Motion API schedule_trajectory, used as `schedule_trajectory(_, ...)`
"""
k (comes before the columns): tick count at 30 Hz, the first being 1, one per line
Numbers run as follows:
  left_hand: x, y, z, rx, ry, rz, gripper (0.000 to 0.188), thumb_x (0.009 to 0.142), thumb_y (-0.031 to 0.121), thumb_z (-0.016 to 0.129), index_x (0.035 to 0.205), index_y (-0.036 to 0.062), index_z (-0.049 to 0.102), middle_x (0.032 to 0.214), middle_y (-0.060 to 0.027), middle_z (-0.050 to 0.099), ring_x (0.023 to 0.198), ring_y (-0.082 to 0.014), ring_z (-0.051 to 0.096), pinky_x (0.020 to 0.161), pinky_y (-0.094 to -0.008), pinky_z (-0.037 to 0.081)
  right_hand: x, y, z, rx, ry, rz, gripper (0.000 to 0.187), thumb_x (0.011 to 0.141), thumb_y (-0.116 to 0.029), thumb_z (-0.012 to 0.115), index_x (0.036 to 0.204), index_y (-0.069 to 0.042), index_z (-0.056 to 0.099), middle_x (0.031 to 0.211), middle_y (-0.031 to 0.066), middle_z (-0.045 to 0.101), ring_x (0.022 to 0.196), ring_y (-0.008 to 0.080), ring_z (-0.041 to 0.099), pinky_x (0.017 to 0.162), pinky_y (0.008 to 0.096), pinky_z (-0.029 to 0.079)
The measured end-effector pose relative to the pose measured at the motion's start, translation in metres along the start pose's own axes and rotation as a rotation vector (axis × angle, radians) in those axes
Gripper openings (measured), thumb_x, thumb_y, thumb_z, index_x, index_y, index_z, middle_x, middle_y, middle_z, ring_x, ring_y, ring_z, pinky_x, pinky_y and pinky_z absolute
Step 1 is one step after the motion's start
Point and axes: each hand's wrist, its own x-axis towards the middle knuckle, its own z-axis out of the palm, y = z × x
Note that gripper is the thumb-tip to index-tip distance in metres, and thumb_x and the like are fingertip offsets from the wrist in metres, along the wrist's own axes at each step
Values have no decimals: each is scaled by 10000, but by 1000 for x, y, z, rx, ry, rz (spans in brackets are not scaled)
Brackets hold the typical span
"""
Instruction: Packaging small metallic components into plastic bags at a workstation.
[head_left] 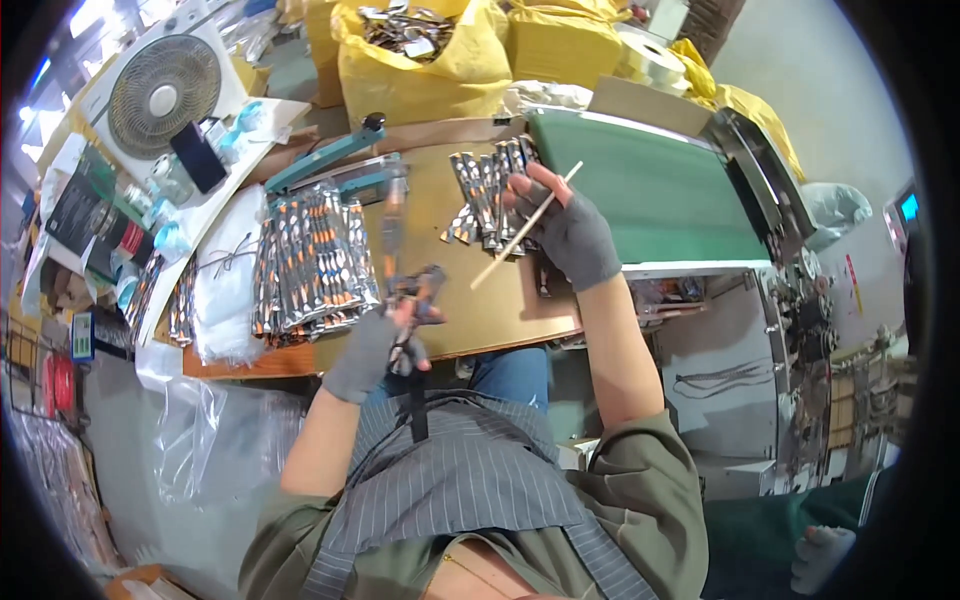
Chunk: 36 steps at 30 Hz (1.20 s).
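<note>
My left hand (372,348), in a grey fingerless glove, is closed around a few slim black-and-orange stick packets (392,235), blurred by motion. They stand up from the fist over the brown tabletop (455,310). In a matching glove, my right hand (575,235) grips a thin pale stick (525,228) that slants down to the left, its fingers bent over a loose pile of similar packets (490,190). Whether those fingertips touch the pile cannot be made out. Left of my left hand lies a broad, neatly lined-up stack of packets (315,260).
A teal lever-arm sealer (325,155) stands behind the stack. Clear plastic bags (228,270) lie left of it. A green conveyor belt (645,190) adjoins the table's right side. Yellow sacks (420,85) stand behind; a fan (165,95) is far left. Another person's gloved hand (823,558) shows lower right.
</note>
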Motion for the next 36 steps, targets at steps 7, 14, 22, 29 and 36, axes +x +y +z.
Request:
schedule_trajectory(7, -4, -50, -33, -308, 81, 84, 415, 964, 392, 381, 1050, 16, 536, 956, -173, 638, 493, -130, 572, 373, -216, 414, 6, -12, 15, 61, -71, -204, 459, 960, -324, 398, 1370, -123, 357, 1306, 138, 485, 1125, 304, 525, 963, 445, 410)
schedule_trajectory(14, -12, -5, 2, -160, 83, 101, 648, 920, 589, 307, 1022, -1, 557, 686, -75, 595, 349, -87, 408, 335, -188, 314, 160, -139, 109, -1014, 323, -695, 475, 948, -403, 408, 1271, -56, 444, 1154, 138, 544, 1024, 220, 540, 819, 387, 465)
schedule_trajectory(22, -14, 13, -13, -361, -378, 2, 669, 923, 595, 275, 1023, -8, 547, 659, -49, 577, 357, -67, 400, 359, -191, 333, 65, -4, 127, -1046, -536, -52, 225, 902, -246, 552, 950, -32, 600, 748, 24, 589, 658, 91, 555, 585, 236, 437)
schedule_trajectory(29, 9, -24, 3, -848, -460, 16, 299, 941, 328, 487, 883, 34, 500, 759, -58, 520, 460, -58, 387, 362, -182, 316, 8, 32, 72, -58, -158, -107, 285, 886, -338, 530, 819, -62, 558, 667, 0, 505, 549, 68, 401, 514, 226, 344)
schedule_trajectory(36, 18, -6, 69, -532, -410, -283, 352, 933, 326, 413, 765, 27, 488, 471, -4, 348, 316, -93, 299, 305, -222, 217, -68, 45, -3, -594, -308, -10, 319, 884, -258, 551, 1067, 1, 583, 845, 23, 566, 649, 76, 507, 606, 227, 418)
